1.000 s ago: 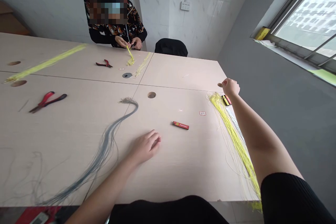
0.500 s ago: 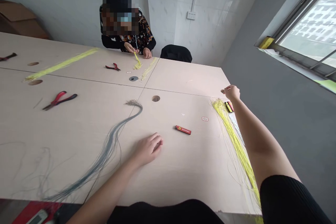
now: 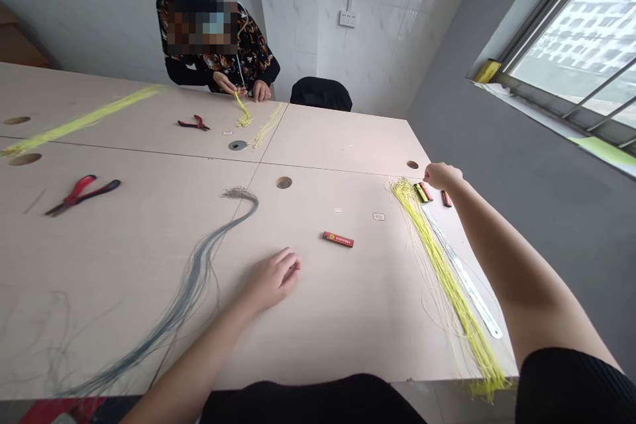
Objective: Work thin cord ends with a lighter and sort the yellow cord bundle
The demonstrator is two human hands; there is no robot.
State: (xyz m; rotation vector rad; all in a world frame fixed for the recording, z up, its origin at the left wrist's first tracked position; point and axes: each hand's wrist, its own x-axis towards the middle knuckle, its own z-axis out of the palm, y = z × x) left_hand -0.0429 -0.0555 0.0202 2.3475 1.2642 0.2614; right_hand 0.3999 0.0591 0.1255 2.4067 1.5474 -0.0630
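Observation:
My left hand [image 3: 275, 278] rests on the tabletop with its fingers curled together; whether anything thin lies in them I cannot make out. Left of it runs a bundle of grey-blue cords [image 3: 199, 262], its knotted end curving away from me. A red lighter [image 3: 338, 239] lies beyond my left hand, a little to the right. My right hand [image 3: 444, 175] is stretched out over the table's right edge, fingers closed, their contents hidden. Close to it are a yellow-and-black lighter [image 3: 422, 193] and the bunched end of a yellow cord bundle [image 3: 437, 258]. A metal ruler [image 3: 467, 278] lies alongside that bundle.
Red-handled pliers [image 3: 79, 195] lie at the left, with smaller pliers [image 3: 195, 123] farther back. Across the table [image 3: 362, 305] a person [image 3: 221, 66] handles yellow cords [image 3: 243, 111]. A black chair [image 3: 320, 93] stands behind the table; a grey wall and window border the right.
The view has shifted, so most things sit farther left. My right arm has swung outward to the right, uncovering the ruler and another red lighter. My left hand stays curled on the table.

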